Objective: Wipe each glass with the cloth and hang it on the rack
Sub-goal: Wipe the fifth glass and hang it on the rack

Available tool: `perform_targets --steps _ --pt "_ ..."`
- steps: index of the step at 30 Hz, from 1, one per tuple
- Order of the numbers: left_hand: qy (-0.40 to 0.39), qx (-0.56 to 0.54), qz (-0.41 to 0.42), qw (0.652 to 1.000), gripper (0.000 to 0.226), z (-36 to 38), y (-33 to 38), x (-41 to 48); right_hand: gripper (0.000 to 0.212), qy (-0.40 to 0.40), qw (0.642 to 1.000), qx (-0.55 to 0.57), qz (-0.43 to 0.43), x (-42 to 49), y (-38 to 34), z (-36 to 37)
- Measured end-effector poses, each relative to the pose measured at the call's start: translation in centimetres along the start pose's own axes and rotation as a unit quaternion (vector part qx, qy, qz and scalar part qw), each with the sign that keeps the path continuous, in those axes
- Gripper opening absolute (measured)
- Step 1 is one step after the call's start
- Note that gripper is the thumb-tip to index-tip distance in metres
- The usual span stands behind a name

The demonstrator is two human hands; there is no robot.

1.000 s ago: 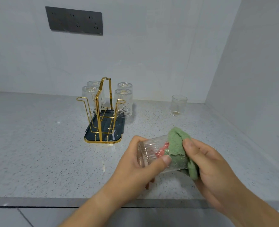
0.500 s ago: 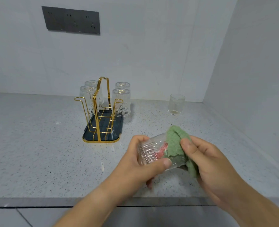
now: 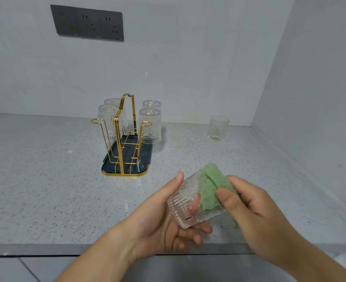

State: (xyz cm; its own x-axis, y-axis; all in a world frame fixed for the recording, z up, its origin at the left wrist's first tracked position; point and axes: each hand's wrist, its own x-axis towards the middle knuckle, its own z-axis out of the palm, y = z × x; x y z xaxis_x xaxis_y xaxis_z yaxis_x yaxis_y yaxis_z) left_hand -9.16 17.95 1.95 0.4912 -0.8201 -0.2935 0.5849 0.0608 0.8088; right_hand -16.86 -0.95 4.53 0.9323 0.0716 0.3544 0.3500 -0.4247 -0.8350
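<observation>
Near front edge of the counter (image 3: 46, 190): left hand (image 3: 160, 222) cradles ribbed glass (image 3: 186, 208), right hand (image 3: 249, 208) pinches green cloth (image 3: 208, 188) onto it, mid-wipe. Beyond, gold rack (image 3: 125, 137) has four glasses (image 3: 150, 127) hung, near pegs free. One tumbler (image 3: 218, 129) waits at back right corner.

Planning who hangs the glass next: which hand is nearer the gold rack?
Left. The left hand cradles the glass just below and right of the gold rack; the right hand, pressing the green cloth, sits farther right.
</observation>
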Motion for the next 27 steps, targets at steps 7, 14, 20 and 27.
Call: perform_targets --steps 7,14,20,27 --pt "0.155 0.204 0.195 0.947 0.066 0.6 -0.5 0.6 0.049 0.031 0.982 0.124 0.14 1.2 0.2 -0.6" --pt "0.076 -0.062 0.033 0.995 0.053 1.0 0.2 0.1 0.04 -0.008 0.998 0.057 0.04 0.7 -0.3 -0.1" --pt "0.057 0.041 0.03 0.997 0.071 0.7 0.2 0.4 0.03 0.036 0.993 0.085 0.073 0.4 0.3 -0.3" --pt "0.192 0.233 0.235 0.924 0.07 1.0 -0.5 1.2 0.05 0.049 0.977 0.153 0.143 1.2 0.3 -0.7"
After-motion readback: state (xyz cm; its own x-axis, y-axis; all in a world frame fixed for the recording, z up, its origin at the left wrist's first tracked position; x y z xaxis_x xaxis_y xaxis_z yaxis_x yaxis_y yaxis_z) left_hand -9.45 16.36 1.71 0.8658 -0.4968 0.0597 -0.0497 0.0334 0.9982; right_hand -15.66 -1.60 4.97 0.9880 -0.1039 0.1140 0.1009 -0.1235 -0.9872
